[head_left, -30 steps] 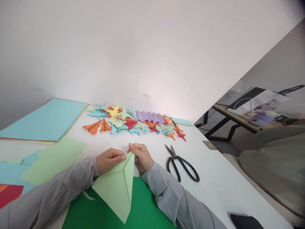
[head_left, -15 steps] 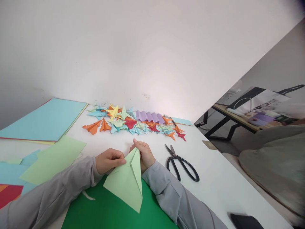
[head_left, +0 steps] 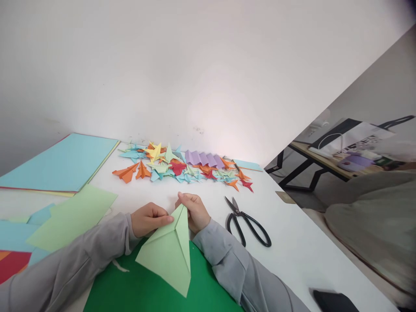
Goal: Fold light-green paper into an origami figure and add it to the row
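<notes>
A light green folded paper (head_left: pixel 167 255) is held up in both hands, its narrow tip pointing away and its wide end towards me. Creases meet near the tip, with a flap folded along the right edge. My left hand (head_left: pixel 150 219) pinches the left edge, thumb on top and fingers behind. At the tip, my right hand (head_left: pixel 194 212) is closed on the paper; some of its fingers are hidden behind it. Below the paper lies a green sheet (head_left: pixel 130 292) on the white table. Black-handled scissors (head_left: pixel 240 214) rest partly open to the right of my right hand.
Along the wall lie several small folded paper shapes (head_left: pixel 156 152) and a purple pleated strip (head_left: pixel 204 159). At left are a stack of coloured sheets (head_left: pixel 61 162) and a loose light green sheet (head_left: pixel 74 216). A dark flat object (head_left: pixel 334 301) sits near the right edge.
The light green paper has tilted and shifted slightly left and towards me, showing more of its left-hand crease. My right hand has moved a little left; my left hand is almost where it was.
</notes>
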`<state>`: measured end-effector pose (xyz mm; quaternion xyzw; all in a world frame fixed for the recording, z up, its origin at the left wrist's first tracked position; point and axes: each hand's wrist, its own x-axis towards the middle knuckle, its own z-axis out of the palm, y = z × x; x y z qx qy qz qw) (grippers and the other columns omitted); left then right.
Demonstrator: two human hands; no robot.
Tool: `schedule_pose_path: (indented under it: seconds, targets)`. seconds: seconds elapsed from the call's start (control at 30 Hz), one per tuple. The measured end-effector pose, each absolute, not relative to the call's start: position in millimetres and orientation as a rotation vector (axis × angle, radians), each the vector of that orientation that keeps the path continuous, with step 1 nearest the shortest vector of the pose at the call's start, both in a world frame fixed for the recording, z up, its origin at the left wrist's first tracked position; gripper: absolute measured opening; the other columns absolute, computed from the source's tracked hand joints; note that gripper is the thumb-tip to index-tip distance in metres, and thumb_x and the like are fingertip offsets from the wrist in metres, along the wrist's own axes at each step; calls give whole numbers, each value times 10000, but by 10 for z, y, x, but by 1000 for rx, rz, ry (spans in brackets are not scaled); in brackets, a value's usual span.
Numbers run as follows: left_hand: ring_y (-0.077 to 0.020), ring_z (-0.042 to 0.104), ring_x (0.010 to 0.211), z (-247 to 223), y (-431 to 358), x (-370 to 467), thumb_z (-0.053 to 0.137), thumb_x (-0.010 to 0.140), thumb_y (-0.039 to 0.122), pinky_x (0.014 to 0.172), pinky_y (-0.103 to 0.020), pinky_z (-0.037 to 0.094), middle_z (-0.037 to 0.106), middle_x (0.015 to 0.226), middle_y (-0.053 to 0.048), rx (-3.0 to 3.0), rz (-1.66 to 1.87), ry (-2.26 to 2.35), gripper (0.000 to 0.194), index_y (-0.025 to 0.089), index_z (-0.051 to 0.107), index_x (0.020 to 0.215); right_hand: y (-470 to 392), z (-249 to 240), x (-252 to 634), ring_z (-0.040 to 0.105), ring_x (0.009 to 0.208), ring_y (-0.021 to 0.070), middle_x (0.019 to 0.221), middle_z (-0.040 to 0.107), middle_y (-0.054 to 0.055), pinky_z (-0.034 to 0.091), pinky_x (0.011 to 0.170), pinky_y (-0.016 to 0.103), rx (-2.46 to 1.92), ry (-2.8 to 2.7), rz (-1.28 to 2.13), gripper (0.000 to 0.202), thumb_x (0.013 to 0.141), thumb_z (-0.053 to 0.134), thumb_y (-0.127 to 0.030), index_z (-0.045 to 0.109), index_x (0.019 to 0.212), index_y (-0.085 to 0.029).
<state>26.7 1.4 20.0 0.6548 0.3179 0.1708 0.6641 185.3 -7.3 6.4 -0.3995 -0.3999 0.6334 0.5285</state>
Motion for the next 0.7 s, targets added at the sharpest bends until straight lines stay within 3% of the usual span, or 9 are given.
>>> schedule_pose_path:
  seconds: [0.23,0.37,0.7]
  targets:
    - [-51,233,448,177,40,301,506,729,503,422,-208,181,283,483,76,1562,442,640,403,153,395,562,-130,76,1857,248,342,32,342,356,-80,157,371,204,-1020,-1443,1431,484,686,570,-548,434,426,-163]
    - [-43,199,416,175,50,284,494,735,515,397,-210,153,234,453,83,1594,433,690,443,165,334,516,-108,55,1852,267,328,35,327,364,-74,171,370,210,-1016,-1365,1423,501,699,563,-541,411,398,-170]
    - [-40,225,412,179,47,276,511,721,520,395,-205,162,262,445,79,1567,435,679,452,158,348,505,-66,85,1838,272,298,36,299,342,-78,158,347,207,-981,-908,1495,456,618,656,-489,429,389,-166]
